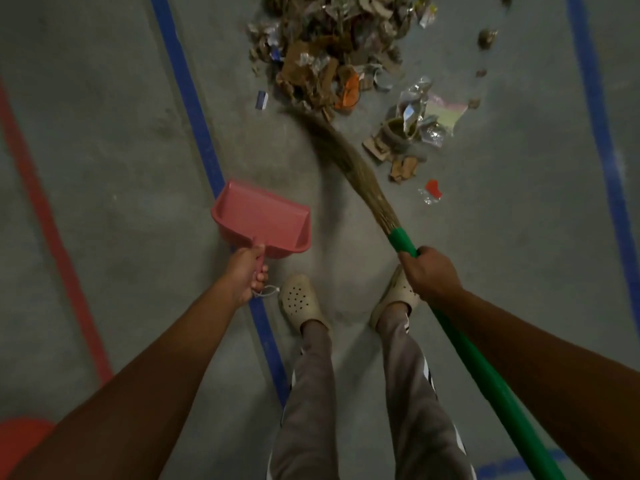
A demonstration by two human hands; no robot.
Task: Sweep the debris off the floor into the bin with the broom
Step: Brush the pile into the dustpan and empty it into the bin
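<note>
Green plastic-handled grass broom, handle end cut off at the near right edge; bristle tips blurred against the brown heap of cardboard and wrapper debris, itself cropped far. Right hand wrapped round the handle. Left hand grips pink plastic dustpan. Bare grey concrete floor left.

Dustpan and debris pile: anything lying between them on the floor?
In the head view, only bare concrete floor and a blue floor line lie between the pink dustpan and the debris pile.
</note>
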